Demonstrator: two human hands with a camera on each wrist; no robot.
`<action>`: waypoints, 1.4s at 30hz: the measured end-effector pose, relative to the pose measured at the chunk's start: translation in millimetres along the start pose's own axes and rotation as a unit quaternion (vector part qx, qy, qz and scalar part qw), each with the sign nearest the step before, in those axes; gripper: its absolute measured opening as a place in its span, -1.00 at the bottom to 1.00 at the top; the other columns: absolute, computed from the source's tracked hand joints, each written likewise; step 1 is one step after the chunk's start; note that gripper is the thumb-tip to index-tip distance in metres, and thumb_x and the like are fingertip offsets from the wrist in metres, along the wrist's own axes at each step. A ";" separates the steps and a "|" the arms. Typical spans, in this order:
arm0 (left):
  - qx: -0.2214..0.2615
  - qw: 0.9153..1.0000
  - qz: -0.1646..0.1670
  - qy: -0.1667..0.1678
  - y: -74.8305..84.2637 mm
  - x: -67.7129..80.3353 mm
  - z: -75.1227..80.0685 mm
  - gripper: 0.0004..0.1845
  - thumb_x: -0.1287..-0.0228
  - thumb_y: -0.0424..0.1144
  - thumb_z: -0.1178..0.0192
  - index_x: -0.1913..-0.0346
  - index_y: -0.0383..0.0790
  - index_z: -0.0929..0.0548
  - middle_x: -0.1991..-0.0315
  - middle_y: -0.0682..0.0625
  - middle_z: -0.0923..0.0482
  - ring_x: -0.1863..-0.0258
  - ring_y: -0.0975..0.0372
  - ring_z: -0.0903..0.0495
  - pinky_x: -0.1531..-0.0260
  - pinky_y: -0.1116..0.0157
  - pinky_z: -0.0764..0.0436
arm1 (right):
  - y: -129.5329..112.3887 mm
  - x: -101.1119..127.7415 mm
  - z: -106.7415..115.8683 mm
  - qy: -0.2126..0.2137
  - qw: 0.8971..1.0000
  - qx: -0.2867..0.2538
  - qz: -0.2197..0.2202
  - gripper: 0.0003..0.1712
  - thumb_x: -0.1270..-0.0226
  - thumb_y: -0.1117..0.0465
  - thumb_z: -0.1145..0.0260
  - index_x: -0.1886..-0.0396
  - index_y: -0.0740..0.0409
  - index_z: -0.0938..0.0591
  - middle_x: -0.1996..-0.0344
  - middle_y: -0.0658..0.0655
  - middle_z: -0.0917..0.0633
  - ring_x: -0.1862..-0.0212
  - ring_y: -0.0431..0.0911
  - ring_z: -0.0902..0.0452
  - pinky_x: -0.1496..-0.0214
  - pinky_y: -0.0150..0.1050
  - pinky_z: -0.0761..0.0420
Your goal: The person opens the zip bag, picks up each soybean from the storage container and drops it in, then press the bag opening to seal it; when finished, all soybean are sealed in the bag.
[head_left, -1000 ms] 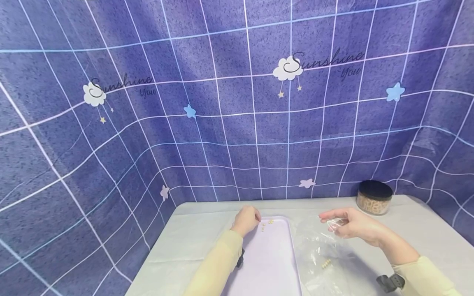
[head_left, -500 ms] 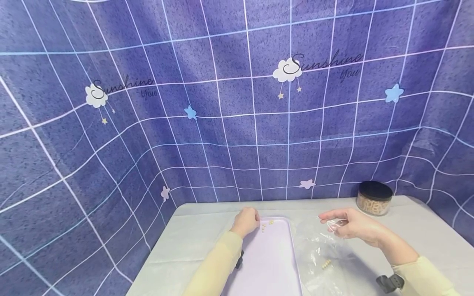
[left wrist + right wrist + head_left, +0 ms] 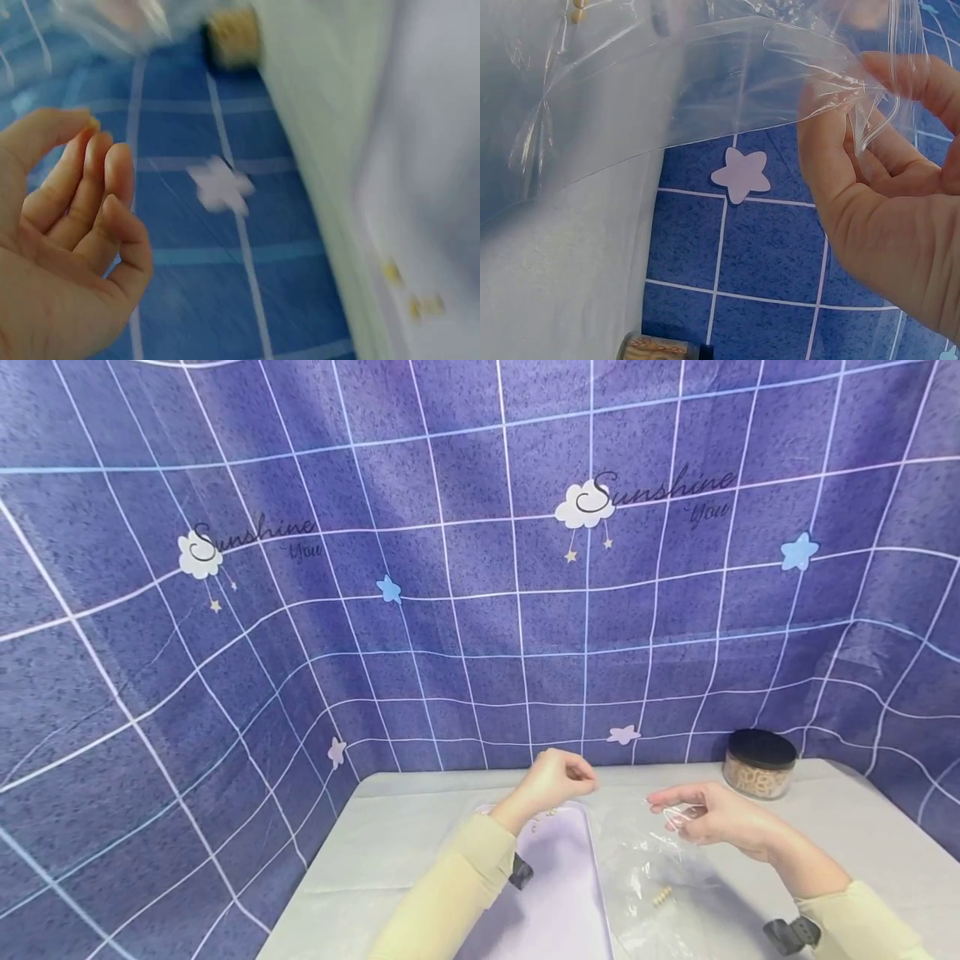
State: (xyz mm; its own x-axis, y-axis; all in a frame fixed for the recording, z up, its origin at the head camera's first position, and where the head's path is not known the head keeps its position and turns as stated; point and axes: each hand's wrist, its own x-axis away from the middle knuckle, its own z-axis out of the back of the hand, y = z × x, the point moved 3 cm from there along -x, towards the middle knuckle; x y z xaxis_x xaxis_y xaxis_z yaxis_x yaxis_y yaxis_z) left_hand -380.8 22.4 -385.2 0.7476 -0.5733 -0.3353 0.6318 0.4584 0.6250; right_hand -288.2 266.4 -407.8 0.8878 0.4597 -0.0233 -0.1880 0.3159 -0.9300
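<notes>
My left hand (image 3: 561, 779) hovers above the far end of a lilac tray (image 3: 558, 902), fingers curled. In the left wrist view, the thumb and forefinger of this hand (image 3: 71, 225) pinch a small yellowish bead (image 3: 94, 121). A few more beads (image 3: 420, 304) lie on the tray's far end. My right hand (image 3: 705, 814) holds up the open rim of a clear plastic bag (image 3: 648, 860), pinching the film (image 3: 667, 97) between thumb and fingers (image 3: 870, 172). Several beads (image 3: 660, 895) lie inside the bag. The two hands are about a hand's width apart.
A clear jar with a black lid (image 3: 759, 762), filled with pale rings, stands at the table's back right. The table (image 3: 390, 843) has a grey cover. A blue checked cloth (image 3: 480, 568) hangs close behind and to the left.
My left hand has lifted off the tray's far end and moved right and up, toward the bag's opening. My right hand and the bag have stayed put.
</notes>
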 end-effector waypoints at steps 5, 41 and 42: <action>-0.008 0.997 -0.062 -0.050 44.8 -0.4 -16.0 -0.94 -0.07 -0.21 -0.39 0.36 -0.06 -0.73 0.48 0.21 -0.69 0.53 0.59 -0.56 0.41 0.60 -0.53 | -1.4 0.5 -1.3 0.001 1.000 0.003 0.000 -0.30 0.03 0.48 -0.20 -0.25 0.33 -0.42 -0.06 0.27 -0.56 0.30 -0.17 -0.54 0.41 -0.32 -0.56; -0.073 0.996 0.045 0.000 -42.5 -12.7 -0.5 -0.91 -0.05 -0.32 -0.34 0.33 -0.11 -0.72 0.43 0.12 -0.67 0.46 0.41 -0.56 0.35 0.49 -0.54 | -0.2 3.1 0.5 0.007 1.000 0.017 0.005 -0.32 0.01 0.48 -0.23 -0.24 0.29 -0.45 0.00 0.29 -0.57 0.41 -0.27 -0.47 0.48 -0.41 -0.49; -0.089 0.994 0.058 0.000 -50.9 -9.8 -0.3 -0.90 -0.03 -0.35 -0.33 0.34 -0.13 -0.72 0.44 0.10 -0.68 0.47 0.39 -0.56 0.36 0.48 -0.54 | -0.1 3.1 0.5 0.007 1.000 0.017 0.004 -0.32 0.00 0.48 -0.23 -0.24 0.29 -0.44 -0.01 0.29 -0.57 0.41 -0.27 -0.47 0.48 -0.41 -0.49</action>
State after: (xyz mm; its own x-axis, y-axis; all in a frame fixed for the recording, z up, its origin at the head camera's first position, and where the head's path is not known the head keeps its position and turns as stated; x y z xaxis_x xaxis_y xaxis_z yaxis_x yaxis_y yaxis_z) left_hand -420.2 4.9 -414.0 0.8174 -0.5093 -0.2690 0.5678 0.6338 0.5253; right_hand -285.7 268.2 -407.6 0.8919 0.4508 -0.0352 -0.2085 0.3409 -0.9167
